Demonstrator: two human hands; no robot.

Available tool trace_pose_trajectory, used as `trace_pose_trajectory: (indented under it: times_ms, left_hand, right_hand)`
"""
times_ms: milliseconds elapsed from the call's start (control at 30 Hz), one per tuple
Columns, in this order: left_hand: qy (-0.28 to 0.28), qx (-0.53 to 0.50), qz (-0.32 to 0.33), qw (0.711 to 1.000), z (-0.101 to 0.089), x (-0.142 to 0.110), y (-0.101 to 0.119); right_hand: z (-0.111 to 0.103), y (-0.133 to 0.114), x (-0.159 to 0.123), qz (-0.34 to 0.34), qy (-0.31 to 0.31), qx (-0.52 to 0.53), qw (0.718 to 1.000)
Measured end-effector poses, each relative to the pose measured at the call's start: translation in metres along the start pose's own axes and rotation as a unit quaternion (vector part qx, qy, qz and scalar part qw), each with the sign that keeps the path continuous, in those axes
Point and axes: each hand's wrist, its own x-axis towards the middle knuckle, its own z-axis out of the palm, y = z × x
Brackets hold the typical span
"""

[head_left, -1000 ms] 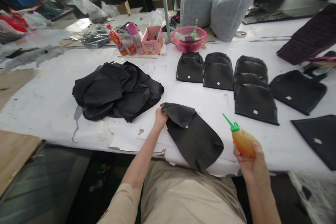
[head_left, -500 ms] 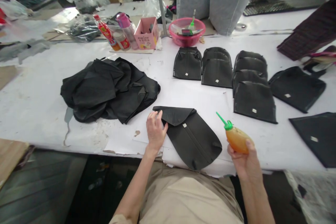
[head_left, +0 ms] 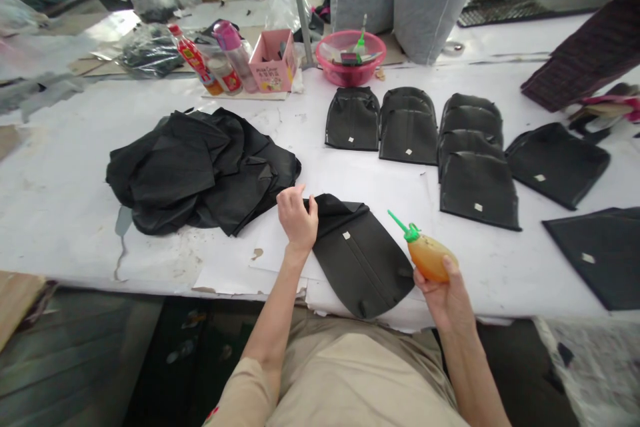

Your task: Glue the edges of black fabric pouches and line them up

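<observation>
My right hand (head_left: 440,287) is wrapped round a squeeze bottle (head_left: 431,257) of orange-yellow liquid, its green nozzle pointing up and to the left. A black fabric piece (head_left: 363,270) lies in front of me, rounded at the near end, with a small white label and a flap folded over at the far end. At the flap's left corner, my left hand (head_left: 297,219) is closed with fingers curled, pinching the edge; the fingertips are partly hidden. The nozzle hangs above the table, to the right of the flap and apart from it.
A heap of black fabric (head_left: 200,173) lies to the left. Several finished-looking black pieces (head_left: 480,190) lie overlapping to the right. Behind stand a pink basin (head_left: 350,70), a pink box (head_left: 273,70), bottles (head_left: 193,57) and a metal pole (head_left: 300,0).
My right hand has brought the bottle left, nearer the black piece. My left hand has moved up at the flap's corner, and the flap's edge has lifted and shifted.
</observation>
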Motion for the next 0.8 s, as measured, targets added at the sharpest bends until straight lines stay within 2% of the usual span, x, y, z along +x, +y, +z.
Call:
trace_pose_trajectory:
  times_ms: [33,67,133,167,200,267,367,600,800]
  left_hand:
    - [-0.015,-0.022,0.041,0.999,-0.006,-0.008,0.005]
    - [-0.053,-0.048,0.093,0.993,-0.012,-0.018,0.011]
    - [-0.192,-0.076,0.2,0.958,-0.02,-0.039,0.022]
    - [-0.244,-0.059,0.229,0.94,-0.022,-0.049,0.027]
    - [-0.277,-0.033,0.232,0.932,-0.021,-0.057,0.03]
    - [-0.289,0.02,0.182,0.94,-0.016,-0.065,0.033]
    - [-0.282,0.072,0.122,0.949,-0.003,-0.061,0.029]
    - [-0.32,0.113,0.113,0.934,0.016,-0.041,0.029]
    - [-0.325,0.097,0.125,0.932,0.028,-0.034,0.031]
  right_hand:
    - [-0.001,0.0,0.0,0.001,0.001,-0.001,1.0]
    - [-0.002,0.0,0.001,0.002,0.001,-0.002,1.0]
    - [-0.003,0.0,0.002,0.002,-0.001,-0.007,1.0]
    - [-0.004,0.0,0.003,0.0,-0.003,-0.011,1.0]
    - [-0.005,0.0,0.004,-0.001,-0.007,-0.018,1.0]
    - [-0.008,0.001,0.006,-0.005,-0.018,-0.032,0.999]
    - [-0.013,0.004,0.011,-0.003,-0.032,-0.04,0.999]
    - [-0.026,0.01,0.027,0.016,-0.018,-0.061,0.998]
    - [-0.023,0.006,0.031,0.004,0.001,-0.045,0.999]
